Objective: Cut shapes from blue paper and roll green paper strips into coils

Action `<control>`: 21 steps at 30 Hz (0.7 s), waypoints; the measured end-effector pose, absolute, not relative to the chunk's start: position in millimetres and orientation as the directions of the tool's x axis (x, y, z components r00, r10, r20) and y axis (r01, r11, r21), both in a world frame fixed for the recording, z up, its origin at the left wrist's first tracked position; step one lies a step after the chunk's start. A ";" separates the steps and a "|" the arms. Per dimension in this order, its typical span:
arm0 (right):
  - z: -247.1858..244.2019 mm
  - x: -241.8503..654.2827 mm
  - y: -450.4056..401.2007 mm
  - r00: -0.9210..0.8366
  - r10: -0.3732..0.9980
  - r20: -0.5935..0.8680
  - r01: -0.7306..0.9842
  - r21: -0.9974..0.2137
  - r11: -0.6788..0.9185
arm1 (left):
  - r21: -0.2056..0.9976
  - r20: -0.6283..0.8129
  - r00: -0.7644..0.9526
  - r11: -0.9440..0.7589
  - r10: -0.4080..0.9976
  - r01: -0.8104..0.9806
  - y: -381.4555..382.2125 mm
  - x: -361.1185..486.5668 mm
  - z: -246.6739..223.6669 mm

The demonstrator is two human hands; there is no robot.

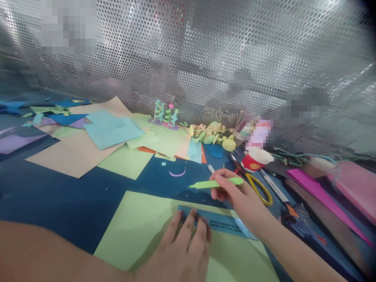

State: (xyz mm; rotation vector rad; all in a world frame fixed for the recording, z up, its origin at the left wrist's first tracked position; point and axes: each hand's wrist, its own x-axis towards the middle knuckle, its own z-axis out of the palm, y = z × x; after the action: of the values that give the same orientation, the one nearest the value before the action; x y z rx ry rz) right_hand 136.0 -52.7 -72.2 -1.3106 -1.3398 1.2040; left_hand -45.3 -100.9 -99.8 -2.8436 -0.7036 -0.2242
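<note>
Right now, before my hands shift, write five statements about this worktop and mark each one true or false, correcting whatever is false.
1. The right hand holds a slim bright green pen. True.
2. The red-and-white cup stands on the light green paper sheet. False: the red-and-white cup is off the light green paper sheet, near a yellow loop handle.
3. The left hand rests on a flat blue strip with dark print. True.
4. The light blue paper sheets lie under the left hand. False: the light blue paper sheets lie farther back, overlapping tan paper.
5. A thin curved purple scrap lies on the dark blue tabletop. True.
</note>
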 end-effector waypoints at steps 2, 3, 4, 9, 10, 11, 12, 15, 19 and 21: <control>-70.3 131.9 -53.0 -0.095 0.994 -0.050 0.161 -0.986 -0.034 | -0.154 0.221 0.868 -0.863 0.444 0.481 -101.2 -45.2 -102.6; -70.3 130.2 -52.7 -0.114 0.991 -0.063 0.164 -0.986 -0.044 | -0.155 0.240 0.864 -0.862 0.442 0.483 -101.5 -45.3 -104.5; -70.7 128.6 -52.1 -0.132 0.988 -0.079 0.168 -0.984 -0.056 | -0.157 0.265 0.858 -0.858 0.440 0.489 -101.9 -45.4 -106.5; -72.9 124.1 -48.6 -0.169 0.974 -0.148 0.193 -0.975 -0.114 | -0.174 0.364 0.830 -0.845 0.423 0.507 -103.9 -47.3 -112.6; -72.7 123.6 -48.3 -0.166 0.974 -0.151 0.191 -0.974 -0.119 | -0.181 0.365 0.834 -0.847 0.414 0.500 -104.0 -48.0 -112.7; -72.5 123.3 -48.0 -0.163 0.974 -0.154 0.191 -0.974 -0.122 | -0.188 0.360 0.840 -0.849 0.407 0.493 -103.8 -48.8 -112.8; -72.3 123.1 -47.7 -0.165 0.974 -0.157 0.192 -0.973 -0.124 | -0.193 0.348 0.847 -0.854 0.401 0.484 -103.6 -49.7 -112.9; -72.9 123.8 -46.4 -0.176 0.972 -0.159 0.194 -0.973 -0.124 | -0.165 0.311 0.857 -0.865 0.411 0.474 -103.0 -51.9 -113.8; -74.4 125.4 -44.4 -0.186 0.969 -0.164 0.206 -0.971 -0.124 | -0.107 0.261 0.847 -0.858 0.463 0.502 -103.7 -53.2 -114.1; -73.8 125.3 -44.3 -0.190 0.968 -0.164 0.231 -0.966 -0.118 | -0.110 0.253 0.852 -0.862 0.458 0.495 -104.1 -53.7 -113.2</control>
State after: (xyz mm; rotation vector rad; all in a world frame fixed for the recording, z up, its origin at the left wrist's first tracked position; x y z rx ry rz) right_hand 125.3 -44.3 -73.8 -1.3759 -1.4613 1.3625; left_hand -53.7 -104.1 -113.2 -2.8575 -0.7409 -0.3276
